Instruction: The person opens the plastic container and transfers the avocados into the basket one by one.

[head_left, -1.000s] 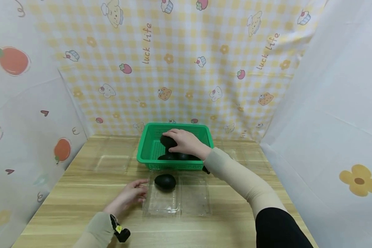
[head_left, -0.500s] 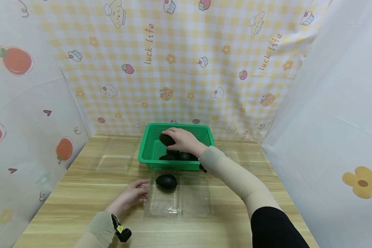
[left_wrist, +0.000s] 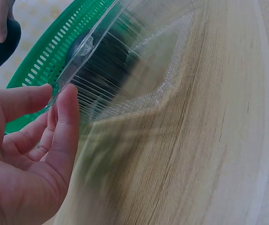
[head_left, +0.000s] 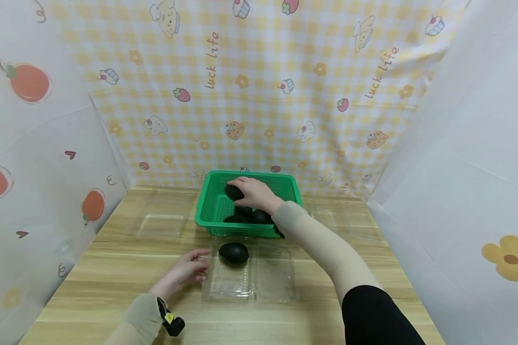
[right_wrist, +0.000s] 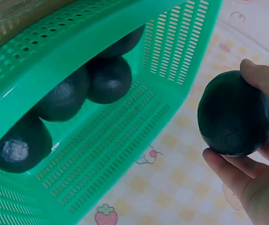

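Observation:
My right hand (head_left: 255,194) holds a dark avocado (right_wrist: 235,112) above the green plastic basket (head_left: 202,206), fingers and thumb round its sides. Several more avocados (right_wrist: 64,96) lie inside the basket, against its near wall. In front of it, a hinged clear plastic box (head_left: 229,282) lies spread flat on the table, with one avocado (head_left: 234,253) in the far part of its left half. At the box's left edge is my left hand (head_left: 187,272). In the left wrist view, its thumb and finger pinch the clear rim (left_wrist: 64,84).
Another clear plastic container (head_left: 159,225) lies on the wooden table (head_left: 112,278) left of the basket, and a further clear container (head_left: 345,218) to the right. A patterned cloth (head_left: 263,110) hangs right behind the basket, with white sheets at both sides.
The right hand, with the avocado, has risen slightly and shifted a little left over the basket. The left hand stays at the box's edge. The head view has turned slightly.

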Demonstrator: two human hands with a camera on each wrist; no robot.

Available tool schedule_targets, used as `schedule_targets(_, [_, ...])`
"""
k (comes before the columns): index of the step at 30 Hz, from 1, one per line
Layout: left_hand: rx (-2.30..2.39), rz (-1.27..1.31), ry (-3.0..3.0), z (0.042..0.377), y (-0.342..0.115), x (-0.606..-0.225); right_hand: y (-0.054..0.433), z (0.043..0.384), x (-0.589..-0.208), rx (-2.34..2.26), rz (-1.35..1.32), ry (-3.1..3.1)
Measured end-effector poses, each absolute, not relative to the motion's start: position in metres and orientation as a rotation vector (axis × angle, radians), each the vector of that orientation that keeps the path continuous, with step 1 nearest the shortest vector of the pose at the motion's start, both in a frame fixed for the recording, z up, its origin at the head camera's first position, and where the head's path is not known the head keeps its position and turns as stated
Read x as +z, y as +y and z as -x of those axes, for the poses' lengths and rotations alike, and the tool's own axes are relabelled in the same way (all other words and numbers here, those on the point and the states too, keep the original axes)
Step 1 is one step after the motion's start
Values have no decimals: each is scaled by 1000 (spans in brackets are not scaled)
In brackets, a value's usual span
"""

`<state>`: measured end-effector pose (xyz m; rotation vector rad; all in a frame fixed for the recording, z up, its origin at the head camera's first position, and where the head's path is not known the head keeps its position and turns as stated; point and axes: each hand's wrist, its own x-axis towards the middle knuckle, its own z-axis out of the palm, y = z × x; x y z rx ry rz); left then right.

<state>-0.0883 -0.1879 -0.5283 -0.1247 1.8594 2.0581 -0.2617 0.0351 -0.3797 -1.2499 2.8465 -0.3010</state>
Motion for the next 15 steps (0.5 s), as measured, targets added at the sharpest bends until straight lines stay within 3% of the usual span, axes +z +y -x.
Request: schedule_targets(15, [2070, 111, 1848, 88, -188, -529, 8, 271, -401, -246, 1225, 2823])
